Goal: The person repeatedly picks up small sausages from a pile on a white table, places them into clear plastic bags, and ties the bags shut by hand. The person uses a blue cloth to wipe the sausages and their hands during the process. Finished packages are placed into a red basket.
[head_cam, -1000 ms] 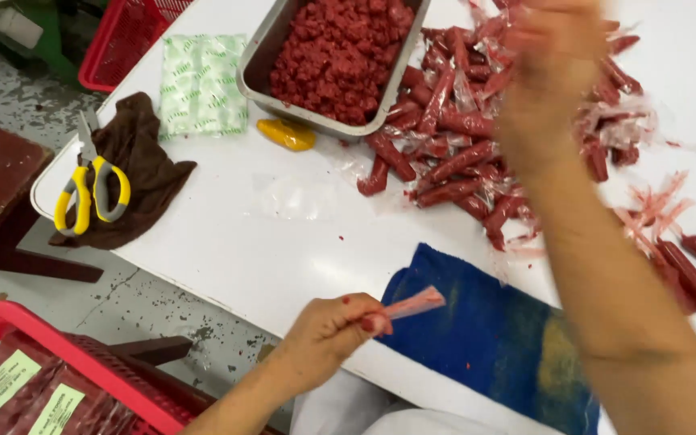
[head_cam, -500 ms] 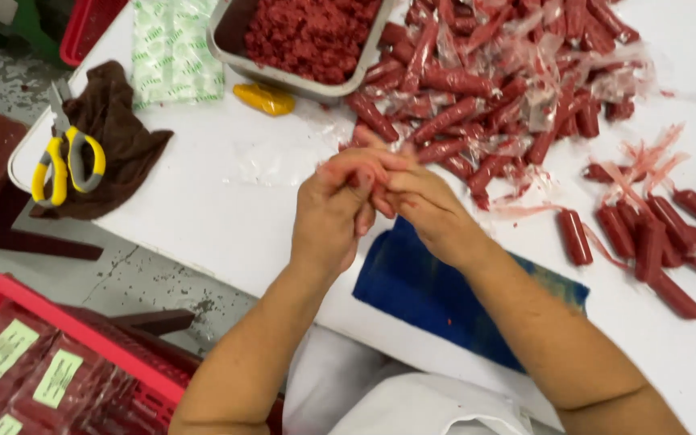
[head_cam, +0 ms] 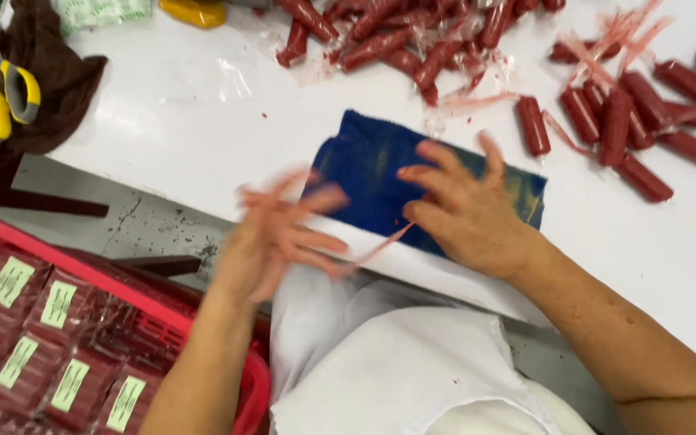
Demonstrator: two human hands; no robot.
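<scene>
Both hands work at the near edge of the white table [head_cam: 203, 129], over a dark blue cloth [head_cam: 372, 173] that lies flat between them and the person's white apron [head_cam: 388, 354]. Palm down on the cloth, the right hand [head_cam: 465, 213] has its fingers spread and gently bent, and a thin pink strip of casing [head_cam: 380, 246] trails from under it toward the table edge; whether the fingers pinch that strip or merely press on it cannot be told. Blurred with motion, the left hand [head_cam: 271, 238] sits just off the table edge with fingers loosely open, and the blur hides whether it grips anything, though the strip's free end lies close to its fingertips. To do this well, I judge the strip should be drawn off with a steady pull along its length, the right hand staying flat to anchor things on the cloth so nothing slides. Both forearms come in from below, the right one angled from the lower right, the left rising almost straight up. Red sausages [head_cam: 606, 117] lie in loose groups well beyond the cloth, with more among clear wrapping [head_cam: 412, 44] at the top. A red basket [head_cam: 82, 266] of labelled packs sits low at the left, and yellow-handled scissors [head_cam: 6, 97] rest on a brown rag [head_cam: 42, 56] at the far left
</scene>
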